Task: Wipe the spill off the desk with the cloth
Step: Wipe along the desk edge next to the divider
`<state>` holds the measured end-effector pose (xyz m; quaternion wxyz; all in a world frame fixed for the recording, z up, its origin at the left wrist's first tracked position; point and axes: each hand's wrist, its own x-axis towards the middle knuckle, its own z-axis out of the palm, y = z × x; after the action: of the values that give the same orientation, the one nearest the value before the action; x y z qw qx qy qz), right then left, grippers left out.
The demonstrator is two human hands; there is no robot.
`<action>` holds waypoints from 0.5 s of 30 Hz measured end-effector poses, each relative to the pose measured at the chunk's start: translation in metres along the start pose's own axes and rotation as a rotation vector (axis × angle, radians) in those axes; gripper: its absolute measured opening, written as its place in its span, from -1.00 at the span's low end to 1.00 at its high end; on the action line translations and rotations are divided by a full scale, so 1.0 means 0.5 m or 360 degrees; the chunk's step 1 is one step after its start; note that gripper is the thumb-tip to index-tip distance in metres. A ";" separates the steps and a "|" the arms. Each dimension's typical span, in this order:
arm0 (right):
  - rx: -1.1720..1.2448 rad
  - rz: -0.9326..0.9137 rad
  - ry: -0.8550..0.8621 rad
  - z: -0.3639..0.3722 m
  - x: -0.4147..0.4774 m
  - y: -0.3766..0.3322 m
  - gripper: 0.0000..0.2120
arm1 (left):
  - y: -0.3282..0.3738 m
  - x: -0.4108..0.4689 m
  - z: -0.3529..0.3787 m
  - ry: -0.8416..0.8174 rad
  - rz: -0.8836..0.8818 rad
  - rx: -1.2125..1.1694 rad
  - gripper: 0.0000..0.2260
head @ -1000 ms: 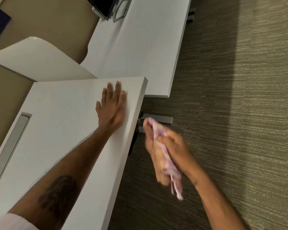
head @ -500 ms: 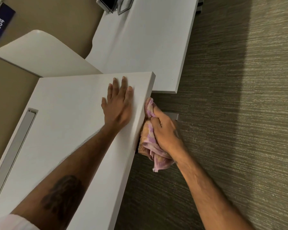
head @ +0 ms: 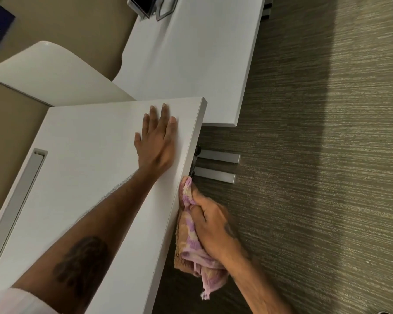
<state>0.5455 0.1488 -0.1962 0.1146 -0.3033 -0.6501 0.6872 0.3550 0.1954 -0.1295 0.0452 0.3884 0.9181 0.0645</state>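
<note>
The white desk (head: 89,155) fills the left half of the view. My left hand (head: 157,141) lies flat on its top near the right edge, fingers spread, holding nothing. My right hand (head: 211,225) is closed around a pink, purple and orange checked cloth (head: 188,241) and presses it against the desk's grey side edge (head: 182,184), about halfway along it. The cloth's tail hangs down below my wrist. No spill is visible on the desk top.
A second white desk (head: 191,64) stands behind, lower, with a dark monitor base (head: 145,5) at its far end. Two grey metal desk feet (head: 218,164) lie on the olive carpet (head: 315,177). A grey cable slot (head: 18,200) runs along the desk's left. A curved white panel (head: 50,75) stands at left.
My right hand brought the cloth from the open floor side onto the desk's side edge, then slid it along that edge toward me. My left hand stayed flat on the top.
</note>
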 end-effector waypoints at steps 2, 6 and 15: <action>0.0049 0.0002 -0.0075 0.006 -0.018 0.003 -0.62 | 0.000 0.000 0.000 0.0000 -0.0010 0.0007 -0.47; -0.0016 0.0017 -0.0261 0.010 -0.053 0.013 -0.66 | 0.000 0.001 0.001 0.0000 -0.0017 -0.0016 -0.46; 0.0239 0.0287 -0.1010 -0.101 -0.079 -0.004 -0.61 | -0.009 -0.004 0.003 0.0006 -0.0024 -0.0048 -0.45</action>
<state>0.6046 0.1687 -0.1819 -0.1326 -0.1212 -0.5716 0.8006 0.3534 0.1911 -0.1319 0.0500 0.3805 0.9201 0.0788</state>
